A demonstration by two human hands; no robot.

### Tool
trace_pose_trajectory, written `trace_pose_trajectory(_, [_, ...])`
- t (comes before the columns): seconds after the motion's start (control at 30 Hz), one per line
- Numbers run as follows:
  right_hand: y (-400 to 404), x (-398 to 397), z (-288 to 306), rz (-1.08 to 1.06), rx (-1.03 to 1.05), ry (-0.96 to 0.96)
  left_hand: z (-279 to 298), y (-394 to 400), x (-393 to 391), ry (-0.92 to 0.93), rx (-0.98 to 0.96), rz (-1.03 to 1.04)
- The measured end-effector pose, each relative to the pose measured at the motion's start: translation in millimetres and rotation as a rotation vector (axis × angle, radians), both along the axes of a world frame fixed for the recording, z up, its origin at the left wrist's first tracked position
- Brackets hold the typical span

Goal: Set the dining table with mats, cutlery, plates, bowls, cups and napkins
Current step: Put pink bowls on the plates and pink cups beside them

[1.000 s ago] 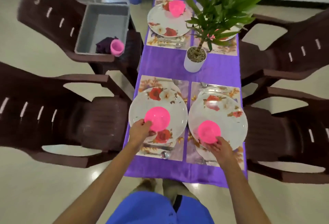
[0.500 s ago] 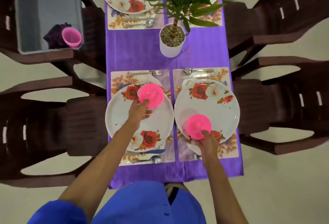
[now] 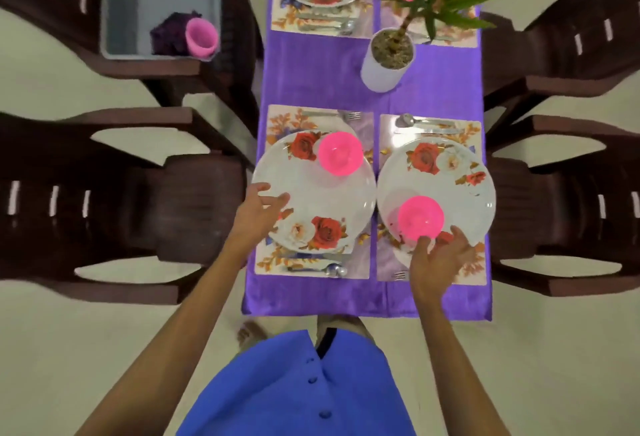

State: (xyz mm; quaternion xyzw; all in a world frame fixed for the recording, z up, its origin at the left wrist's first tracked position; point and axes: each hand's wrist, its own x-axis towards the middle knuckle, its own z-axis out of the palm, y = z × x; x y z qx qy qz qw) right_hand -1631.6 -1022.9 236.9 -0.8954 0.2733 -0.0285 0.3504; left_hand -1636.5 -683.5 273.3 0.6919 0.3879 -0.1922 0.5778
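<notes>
Head view. My left hand hovers with fingers loosely spread, holding nothing, over the left rim of the near-left plate, whose pink bowl sits at its far edge. My right hand touches the 2nd pink bowl with extended fingertips; it rests on the near-right plate.

I have a single view, from the camera on my head, looking almost straight down past my blue shirt at the near end of the table. It sits close above the two nearest plates, with my forearms rising from the lower edge. The far settings are cut off at the top, and the wide lens seems to bend the chairs at the sides.
</notes>
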Motion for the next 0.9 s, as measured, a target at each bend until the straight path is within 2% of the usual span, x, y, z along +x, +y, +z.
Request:
trace_pose_trajectory(0.07, [25,-12,15,0.156,-0.038,-0.061,25,31,-51,-0.031,0.094,-0.094])
trace_pose_trajectory(0.13, [63,-32,30,0.394,-0.056,-0.109,40,70,-113,-0.090,0.222,-0.092])
trace_pose_trajectory(0.27, [164,-84,55,0.735,-0.005,-0.081,55,139,-232,-0.159,0.312,0.001])
trace_pose_trajectory(0.47, [378,-210,86,1.149,0.223,0.068,96,238,-409,-0.205,0.409,0.223])
trace_pose_trajectory(0.57, [462,-253,112,1.310,0.294,0.108,109,277,-455,-0.210,0.425,0.305])
trace_pose_trajectory(0.6, [516,-280,124,1.381,0.299,0.103,118,317,-484,-0.203,0.437,0.375])
trace_pose_trajectory(0.77, [606,-305,158,1.470,0.382,0.129,135,381,-504,-0.251,0.430,0.439])
trace_pose_trajectory(0.9, [721,-323,149,1.452,0.418,0.121,144,490,-514,-0.253,0.435,0.306])
